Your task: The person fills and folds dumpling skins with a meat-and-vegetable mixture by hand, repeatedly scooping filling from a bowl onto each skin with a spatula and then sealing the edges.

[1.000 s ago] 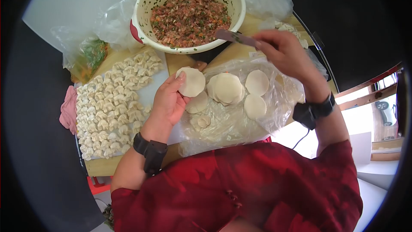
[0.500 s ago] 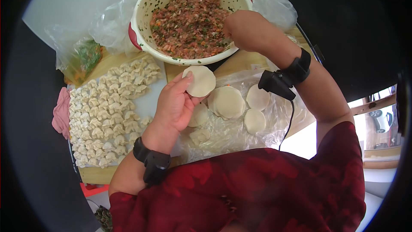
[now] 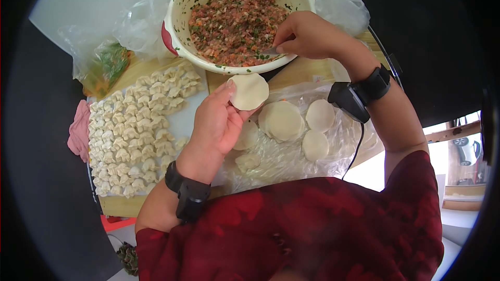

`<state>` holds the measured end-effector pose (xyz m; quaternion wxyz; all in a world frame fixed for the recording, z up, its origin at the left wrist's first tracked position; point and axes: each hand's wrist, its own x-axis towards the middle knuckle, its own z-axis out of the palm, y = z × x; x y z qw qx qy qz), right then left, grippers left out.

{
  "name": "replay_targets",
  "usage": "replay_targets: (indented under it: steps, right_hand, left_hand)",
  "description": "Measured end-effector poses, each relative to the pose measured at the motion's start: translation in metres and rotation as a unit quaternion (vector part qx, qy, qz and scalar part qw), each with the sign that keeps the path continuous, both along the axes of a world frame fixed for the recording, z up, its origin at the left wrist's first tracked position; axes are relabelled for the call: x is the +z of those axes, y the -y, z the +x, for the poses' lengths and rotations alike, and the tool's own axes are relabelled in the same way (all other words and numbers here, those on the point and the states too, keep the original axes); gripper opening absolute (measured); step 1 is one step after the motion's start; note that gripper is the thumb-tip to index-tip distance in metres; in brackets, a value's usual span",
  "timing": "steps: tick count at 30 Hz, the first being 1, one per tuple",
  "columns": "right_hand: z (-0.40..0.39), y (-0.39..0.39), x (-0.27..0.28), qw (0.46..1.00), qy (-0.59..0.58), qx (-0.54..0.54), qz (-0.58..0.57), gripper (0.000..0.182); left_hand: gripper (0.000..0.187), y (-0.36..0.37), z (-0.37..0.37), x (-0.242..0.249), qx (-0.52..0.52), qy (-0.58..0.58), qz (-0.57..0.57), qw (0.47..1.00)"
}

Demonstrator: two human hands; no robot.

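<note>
My left hand [image 3: 221, 117] holds a round dough wrapper [image 3: 249, 92] by its edge, thumb on top, just below the bowl. At the right side of the large cream bowl [image 3: 178, 31], my right hand [image 3: 302, 35] is pinched on a thin metal utensil [image 3: 270, 51], whose far end meets the meat filling [image 3: 237, 23]. Below the bowl, a stack of wrappers [image 3: 282, 121] and single wrappers [image 3: 315, 145] lie on clear plastic sheeting [image 3: 271, 164].
Rows of folded dumplings [image 3: 130, 135] cover a board at the left, beside a pink cloth [image 3: 79, 131]. A plastic bag with greens [image 3: 112, 65] lies above them. Another clear bag [image 3: 341, 8] is right of the bowl. A cable hangs from the right wrist device.
My right hand has turned and opened its grip outward, so the thumb and the utensil now show. The whole view has shifted slightly; my left hand still holds the wrapper.
</note>
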<state>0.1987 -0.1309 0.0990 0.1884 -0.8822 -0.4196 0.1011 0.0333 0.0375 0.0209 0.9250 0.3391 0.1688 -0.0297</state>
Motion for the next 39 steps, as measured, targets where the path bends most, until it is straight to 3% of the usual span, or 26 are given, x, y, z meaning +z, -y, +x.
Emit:
replay_targets:
  steps: [2,5,12,14,15,19,23,26,31,39]
  right_hand:
    - [-0.002,0.002,0.000,0.999,-0.038,-0.027,-0.011,0.017]
    - [0.002,0.010,-0.010,0.999,-0.034,0.012,0.036,0.017]
    - [-0.051,0.026,-0.028,0.978,-0.094,-0.031,0.182,0.014]
    - [-0.071,0.028,-0.045,0.965,0.000,-0.044,0.259,0.014]
    - [-0.074,0.031,-0.049,0.958,0.139,0.027,0.247,0.023]
    - [-0.095,0.042,-0.050,0.954,0.202,0.059,0.215,0.042]
    - [-0.093,0.048,-0.037,0.947,0.215,0.060,0.231,0.040]
    - [-0.088,0.046,-0.022,0.950,0.135,0.005,0.281,0.039]
    - [-0.079,0.039,-0.010,0.934,0.219,0.138,0.245,0.038]
    - [-0.053,0.036,-0.022,0.947,0.187,0.102,0.240,0.037]
  left_hand:
    - [0.037,-0.001,0.001,0.002,0.003,-0.003,-0.016,1.000]
    - [0.038,-0.002,0.002,0.002,0.004,-0.010,-0.033,0.999]
    - [0.038,-0.004,0.002,0.003,-0.016,0.019,-0.045,0.999]
    - [0.039,-0.003,-0.002,0.006,-0.012,0.008,-0.039,0.999]
    - [0.039,-0.002,-0.003,0.008,-0.009,0.000,-0.032,0.999]
    - [0.039,-0.005,-0.013,0.014,-0.009,-0.005,-0.022,1.000]
    - [0.038,-0.013,-0.011,0.014,-0.016,0.036,0.001,0.999]
    - [0.039,-0.017,-0.006,0.018,-0.036,0.056,0.015,0.998]
    - [0.042,-0.017,-0.001,0.028,-0.102,0.064,0.043,0.992]
    - [0.051,-0.020,0.017,0.033,-0.127,0.070,0.034,0.989]
